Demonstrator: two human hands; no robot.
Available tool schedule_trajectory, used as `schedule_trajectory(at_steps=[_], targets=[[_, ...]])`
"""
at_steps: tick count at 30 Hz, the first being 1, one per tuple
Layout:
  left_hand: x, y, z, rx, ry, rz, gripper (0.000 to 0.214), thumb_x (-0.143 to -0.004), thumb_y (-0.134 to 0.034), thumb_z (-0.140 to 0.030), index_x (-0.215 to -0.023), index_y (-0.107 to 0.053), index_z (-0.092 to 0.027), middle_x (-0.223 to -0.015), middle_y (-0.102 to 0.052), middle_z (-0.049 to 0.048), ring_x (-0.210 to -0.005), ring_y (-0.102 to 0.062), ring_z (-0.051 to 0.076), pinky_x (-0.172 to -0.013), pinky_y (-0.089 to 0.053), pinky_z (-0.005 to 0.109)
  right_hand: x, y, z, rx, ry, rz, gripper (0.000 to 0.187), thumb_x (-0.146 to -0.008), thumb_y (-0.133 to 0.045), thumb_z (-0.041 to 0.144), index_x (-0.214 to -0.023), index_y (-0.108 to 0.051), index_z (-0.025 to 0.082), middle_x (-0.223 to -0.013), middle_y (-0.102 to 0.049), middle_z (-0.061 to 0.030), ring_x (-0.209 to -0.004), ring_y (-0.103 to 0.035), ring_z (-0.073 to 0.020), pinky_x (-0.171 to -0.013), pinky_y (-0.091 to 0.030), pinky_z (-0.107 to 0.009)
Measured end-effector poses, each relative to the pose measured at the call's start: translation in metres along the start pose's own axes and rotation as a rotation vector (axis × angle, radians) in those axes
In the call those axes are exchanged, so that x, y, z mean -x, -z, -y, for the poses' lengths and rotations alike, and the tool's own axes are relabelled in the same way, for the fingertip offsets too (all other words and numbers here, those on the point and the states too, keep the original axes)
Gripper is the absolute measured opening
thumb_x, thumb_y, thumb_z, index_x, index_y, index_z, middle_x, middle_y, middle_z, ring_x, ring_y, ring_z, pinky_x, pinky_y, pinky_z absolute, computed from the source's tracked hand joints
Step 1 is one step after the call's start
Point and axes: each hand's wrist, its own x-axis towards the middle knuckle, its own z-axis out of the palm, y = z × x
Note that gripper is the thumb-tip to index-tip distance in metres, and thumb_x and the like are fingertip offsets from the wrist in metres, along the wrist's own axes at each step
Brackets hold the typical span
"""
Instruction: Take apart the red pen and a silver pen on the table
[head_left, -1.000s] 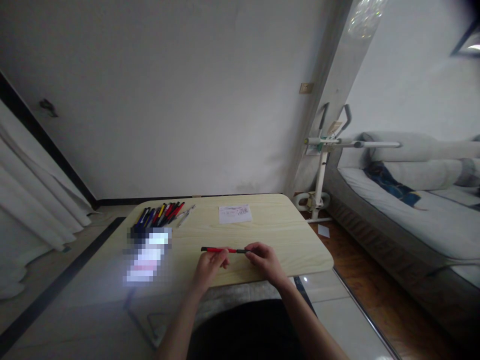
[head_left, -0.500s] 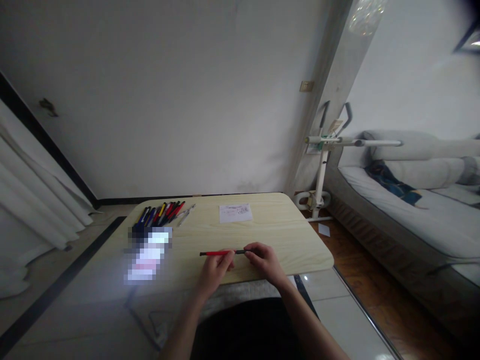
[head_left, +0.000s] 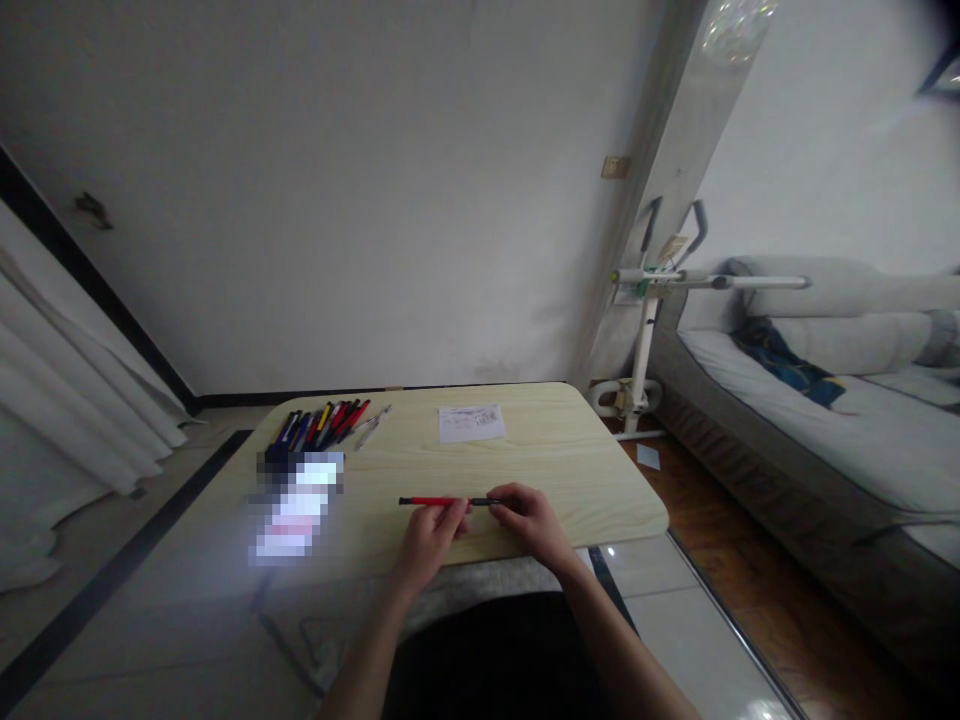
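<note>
A red pen [head_left: 429, 501] with black ends lies level between my hands, just above the near edge of the light wooden table [head_left: 570, 465]. My left hand [head_left: 429, 538] is closed around its red barrel, thumb and fingers pinching it. At the dark right-hand end, the fingertips of my right hand [head_left: 531, 520] grip the pen. The very tip is hidden by the right fingers. Beyond the hands, a white sheet of paper [head_left: 471, 423] with small printed or written marks rests on the table.
Several pens [head_left: 319, 428] in mixed colours lie in a row at the far left of the table, beside a drawing compass [head_left: 373, 427]. In front of them glows a pixelated bright object [head_left: 296, 505]. Behind stands a wall; to the right, exercise equipment [head_left: 641, 350] and a sofa [head_left: 810, 400].
Both hands keep hold of the pen in nearly the same place. The view has shifted very slightly; little else differs.
</note>
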Motion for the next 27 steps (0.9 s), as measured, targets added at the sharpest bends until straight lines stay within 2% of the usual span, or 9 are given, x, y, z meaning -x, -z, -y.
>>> schedule_trajectory(at_steps=[13, 27], targets=[[-0.0008, -0.0016, 0.0029, 0.063, 0.058, -0.063, 0.044, -0.079, -0.045, -0.050, -0.074, -0.065, -0.010, -0.060, -0.066, 0.0067, -0.060, -0.062, 0.017, -0.061, -0.050, 0.028, 0.0010, 0.0000, 0.0005, -0.006, 0.007, 0.009, 0.018, -0.071, -0.062, 0.028, -0.086, -0.064, 0.018, -0.078, -0.064, -0.0026, -0.069, -0.057, -0.0157, -0.062, -0.044, -0.027], [0.0005, 0.0003, 0.0020, 0.088, 0.076, -0.029, 0.042, -0.079, -0.046, -0.047, -0.074, -0.066, -0.011, -0.062, -0.067, 0.0063, -0.062, -0.062, 0.017, -0.063, -0.049, 0.027, 0.0013, -0.0009, 0.0028, -0.007, -0.003, 0.020, 0.019, -0.072, -0.062, 0.029, -0.086, -0.065, 0.017, -0.077, -0.066, -0.0032, -0.071, -0.059, -0.0168, -0.065, -0.046, -0.028]])
